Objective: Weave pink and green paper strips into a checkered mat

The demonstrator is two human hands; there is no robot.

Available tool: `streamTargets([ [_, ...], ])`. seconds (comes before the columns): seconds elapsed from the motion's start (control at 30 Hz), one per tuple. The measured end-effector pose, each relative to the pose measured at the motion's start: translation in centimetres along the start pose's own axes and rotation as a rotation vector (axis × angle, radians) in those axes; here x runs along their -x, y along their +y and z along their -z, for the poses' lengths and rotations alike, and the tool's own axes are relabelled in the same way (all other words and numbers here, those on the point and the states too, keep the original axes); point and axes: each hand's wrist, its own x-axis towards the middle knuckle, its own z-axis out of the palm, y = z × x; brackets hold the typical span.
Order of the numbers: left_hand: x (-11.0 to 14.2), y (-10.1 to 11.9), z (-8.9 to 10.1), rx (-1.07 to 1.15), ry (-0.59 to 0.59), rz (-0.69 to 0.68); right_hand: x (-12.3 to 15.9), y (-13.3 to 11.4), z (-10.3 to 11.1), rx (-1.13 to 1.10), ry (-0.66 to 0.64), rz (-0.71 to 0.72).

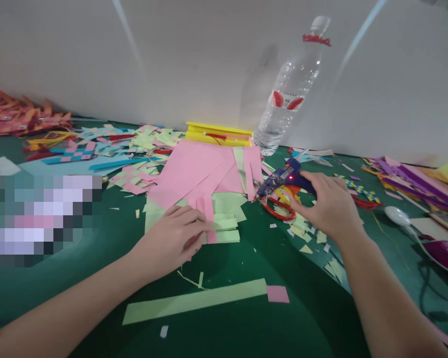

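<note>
My left hand (182,231) is closed at the left edge of a small weave of pink and pale green paper strips (226,223), its fingertips gripping it. That weave lies at the near edge of large pink paper sheets (194,169). To the right, my right hand (324,199) is closed around the handle of a blue hot glue gun (285,176) with a lit red light. The gun's nozzle points left, above red-handled scissors (280,211). A long pale green strip (194,301) with a pink piece (278,294) at its end lies nearer me.
A clear plastic bottle (289,99) stands behind the sheets, beside a yellow folded paper (220,134). Paper scraps (149,136) pile at the back left. Purple strips (414,184), a white spoon (397,216) and a purple object (442,253) with a cord lie right.
</note>
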Motion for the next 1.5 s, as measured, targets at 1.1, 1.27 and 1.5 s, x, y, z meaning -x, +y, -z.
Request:
streamTargets([
  [1.1,-0.1,0.3,0.7,-0.087,-0.002,0.048,-0.2,1.1,-1.6,-0.096,-0.059,-0.605],
  [1.27,0.0,0.3,0.7,-0.072,0.033,0.038,-0.4,1.4,-2.3,-0.142,-0.095,-0.712],
  [1.5,0.1,0.4,0.6,-0.048,0.028,0.019,0.1,3.0,-4.1,-0.223,-0.060,-0.754],
])
